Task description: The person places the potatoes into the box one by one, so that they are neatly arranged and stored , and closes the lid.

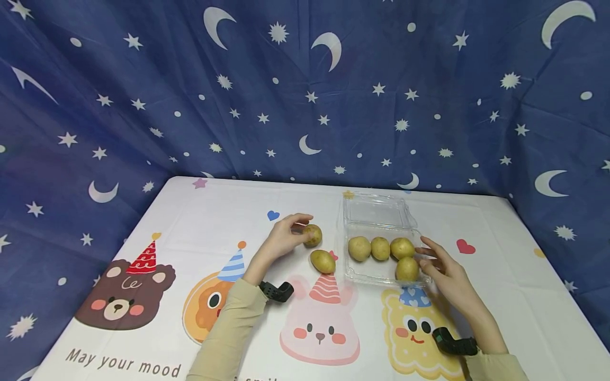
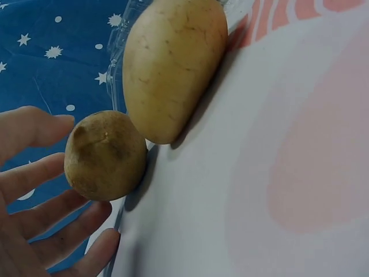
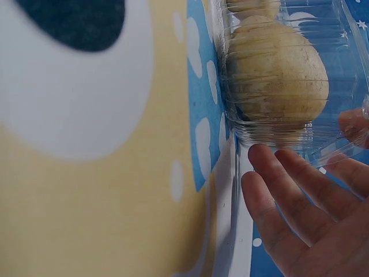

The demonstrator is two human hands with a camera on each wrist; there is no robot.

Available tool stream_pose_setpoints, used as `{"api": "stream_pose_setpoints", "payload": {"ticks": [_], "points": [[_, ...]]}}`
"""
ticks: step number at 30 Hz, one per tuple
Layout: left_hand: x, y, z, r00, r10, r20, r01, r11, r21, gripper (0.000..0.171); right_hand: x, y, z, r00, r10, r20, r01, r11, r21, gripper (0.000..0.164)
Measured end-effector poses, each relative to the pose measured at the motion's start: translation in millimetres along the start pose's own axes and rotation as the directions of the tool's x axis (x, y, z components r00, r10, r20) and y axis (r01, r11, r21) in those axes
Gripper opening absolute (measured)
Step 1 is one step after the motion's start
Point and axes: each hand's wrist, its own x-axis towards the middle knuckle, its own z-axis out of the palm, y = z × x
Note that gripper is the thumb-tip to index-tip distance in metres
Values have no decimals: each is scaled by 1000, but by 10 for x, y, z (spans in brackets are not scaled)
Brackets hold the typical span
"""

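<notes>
My left hand [image 1: 284, 236] is at a round brown-yellow potato [image 1: 312, 235], which sits on the table. In the left wrist view its fingers [image 2: 63, 234] are spread beside that potato [image 2: 105, 156], with the thumb near its edge. A second, longer potato [image 1: 323, 261] lies close by, nearer the front. My right hand [image 1: 445, 272] is at the right side of a clear plastic clamshell box [image 1: 369, 276]. Relaxed fingers [image 3: 302, 199] lie against or very near the box wall. Several potatoes [image 1: 380, 248] are in the box, one of them [image 3: 277, 72] close to that wall.
The box's clear lid [image 1: 374, 210] lies folded back towards the rear. A white cloth printed with cartoon animals covers the table [image 1: 514, 254]. Behind its back edge hangs a blue curtain [image 1: 286, 132] with moons and stars.
</notes>
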Motion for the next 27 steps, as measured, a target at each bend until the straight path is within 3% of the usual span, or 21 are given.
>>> {"api": "stream_pose_setpoints", "payload": {"ticks": [9,27], "points": [[-7,-16,7,998,-36,42,36,999,-11,52,2,5,6,1000,-10,-5,10,1000,3,56],[-30,-38,30,996,-35,78,33,999,31,57,-8,-17,3,1000,-7,-7,7,1000,-13,55]]}}
